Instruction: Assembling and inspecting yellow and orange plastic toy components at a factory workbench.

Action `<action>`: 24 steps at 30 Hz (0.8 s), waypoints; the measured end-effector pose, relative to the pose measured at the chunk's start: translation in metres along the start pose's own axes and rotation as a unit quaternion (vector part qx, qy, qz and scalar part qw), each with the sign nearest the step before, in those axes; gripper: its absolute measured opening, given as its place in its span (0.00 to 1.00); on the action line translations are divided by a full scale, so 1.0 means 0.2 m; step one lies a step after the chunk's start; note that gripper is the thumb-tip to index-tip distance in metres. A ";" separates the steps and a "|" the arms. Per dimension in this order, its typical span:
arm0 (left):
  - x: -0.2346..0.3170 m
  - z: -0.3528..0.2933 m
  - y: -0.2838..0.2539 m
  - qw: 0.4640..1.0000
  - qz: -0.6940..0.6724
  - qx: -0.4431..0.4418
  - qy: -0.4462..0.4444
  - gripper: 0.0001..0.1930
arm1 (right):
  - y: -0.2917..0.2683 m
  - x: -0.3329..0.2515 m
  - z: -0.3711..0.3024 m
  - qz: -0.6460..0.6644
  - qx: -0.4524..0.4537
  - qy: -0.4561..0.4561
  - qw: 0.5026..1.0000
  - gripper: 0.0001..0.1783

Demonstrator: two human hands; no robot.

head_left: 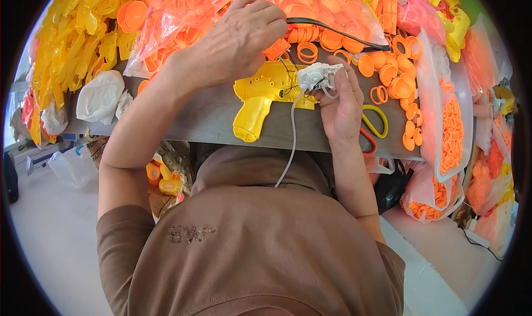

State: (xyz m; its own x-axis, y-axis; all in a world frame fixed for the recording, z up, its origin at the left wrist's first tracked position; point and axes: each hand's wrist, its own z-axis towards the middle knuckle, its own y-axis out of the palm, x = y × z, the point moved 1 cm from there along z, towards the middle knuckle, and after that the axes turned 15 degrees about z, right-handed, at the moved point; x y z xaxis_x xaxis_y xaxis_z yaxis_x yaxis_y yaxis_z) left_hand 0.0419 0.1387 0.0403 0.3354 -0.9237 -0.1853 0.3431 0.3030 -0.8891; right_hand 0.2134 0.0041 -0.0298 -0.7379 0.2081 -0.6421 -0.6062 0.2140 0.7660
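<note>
Right hand (342,103): its grip is closed around a small white motor unit (317,75), held at the upper end of the yellow toy gun shell (265,97), probably so that the thin black wires (288,79) between the two stay slack.
Left hand (238,36): the fingers are curled and pinch a small orange part (277,49) just above the shell; a black cable (327,29) passes from under the fingertips away to the right (I cannot tell if the hand also holds it).
Yellow shell: it lies flat on the grey table (210,119), open side up, directly under and between both grips, handle pointing to the near edge.
White tube (292,133): it hangs from the motor unit over the near table edge, down in front of the person's brown shirt.
Edges: the near edge is just below the right grip; yellow-handled scissors (377,122) lie close to the right of it.
Open room: orange rings (388,83) and bags of orange parts (310,6) crowd behind and right of the grips; the bare table left of the shell gives the only free space.
</note>
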 end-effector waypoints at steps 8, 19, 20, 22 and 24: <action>0.15 -0.13 -0.19 0.981 -0.062 -0.135 -0.123 0.14 | 0.00 0.01 -0.01 -0.019 -0.009 -0.008 1.000 0.15; 0.26 -0.31 -0.12 0.938 -0.212 -0.105 -0.254 0.24 | 0.03 0.04 -0.02 -0.184 0.004 -0.028 0.983 0.12; 0.26 -0.32 -0.12 0.937 -0.210 -0.121 -0.252 0.21 | 0.02 0.04 -0.02 -0.196 0.002 -0.029 0.980 0.12; 0.26 -0.34 -0.10 0.935 -0.210 -0.138 -0.250 0.19 | 0.02 0.05 -0.02 -0.209 0.002 -0.028 0.978 0.12; 0.26 -0.34 -0.09 0.936 -0.223 -0.114 -0.249 0.14 | 0.02 0.05 -0.03 -0.225 -0.002 -0.034 0.974 0.12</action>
State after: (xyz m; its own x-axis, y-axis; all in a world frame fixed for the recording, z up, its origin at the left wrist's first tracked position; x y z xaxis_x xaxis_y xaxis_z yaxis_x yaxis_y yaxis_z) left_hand -0.0073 0.0695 0.0185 0.5896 -0.7060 0.3923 0.3697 -0.1959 -0.9082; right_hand 0.2024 0.0020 -0.0337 -0.3758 0.1557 -0.9135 -0.8648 0.2952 0.4061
